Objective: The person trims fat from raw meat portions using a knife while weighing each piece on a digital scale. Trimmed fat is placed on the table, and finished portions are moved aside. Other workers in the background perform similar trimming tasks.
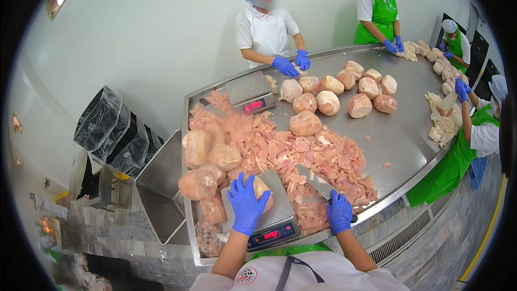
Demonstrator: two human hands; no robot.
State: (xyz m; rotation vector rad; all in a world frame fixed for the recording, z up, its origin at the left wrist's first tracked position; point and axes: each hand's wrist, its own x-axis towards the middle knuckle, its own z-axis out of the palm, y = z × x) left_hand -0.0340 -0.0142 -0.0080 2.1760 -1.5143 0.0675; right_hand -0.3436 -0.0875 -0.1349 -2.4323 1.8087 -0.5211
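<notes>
My left hand (245,205), in a blue glove, cups the near left side of a round lump of pale pink meat (262,187), fingers spread around it. The lump sits on the steel plate of a weighing scale (280,196) with a lit red display, and my hand covers part of it. To the right, my right hand (339,213), also gloved in blue, is closed around the dark handle of a knife (316,183). Its broad blade points up and left over a heap of thin meat trimmings (301,153). More rounded meat lumps (197,185) are piled left of the scale.
A long rimmed steel table (398,134) carries several trimmed lumps (359,106) and a second scale (245,89). A co-worker in white (266,32) handles meat across from me; others in green aprons (381,11) stand farther right. A steel bin (161,188) and plastic-lined black crates (113,126) stand left.
</notes>
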